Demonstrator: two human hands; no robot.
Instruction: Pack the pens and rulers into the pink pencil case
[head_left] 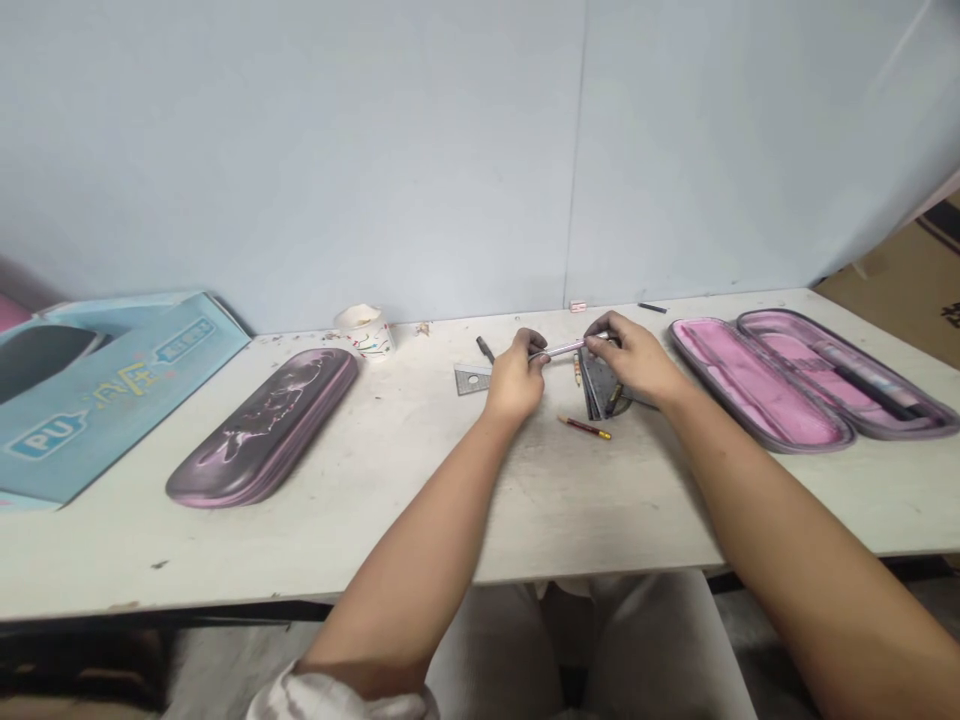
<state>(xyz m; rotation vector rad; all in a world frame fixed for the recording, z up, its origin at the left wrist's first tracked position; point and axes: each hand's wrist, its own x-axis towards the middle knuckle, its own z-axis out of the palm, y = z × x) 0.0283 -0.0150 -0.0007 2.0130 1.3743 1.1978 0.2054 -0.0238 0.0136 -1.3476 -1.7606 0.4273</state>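
Note:
My left hand (pixel 516 378) and my right hand (pixel 634 357) meet over the middle of a white desk (pixel 420 500). Both pinch the ends of a thin pale pink pen (pixel 564 348), held level between them. Under my right hand lies a stack of dark set squares (pixel 598 385), with a pencil (pixel 577 372) beside them. A short red pencil (pixel 584 428) lies on the desk just in front of the hands. A grey ruler piece (pixel 471 379) sits left of my left hand.
An open pink-lined pencil case (pixel 757 385) lies at the right with items in its far half. A closed dark purple case (pixel 266 425) lies at the left, beside a blue box (pixel 97 395). A paper cup (pixel 366 330) stands by the wall, with small bits near it.

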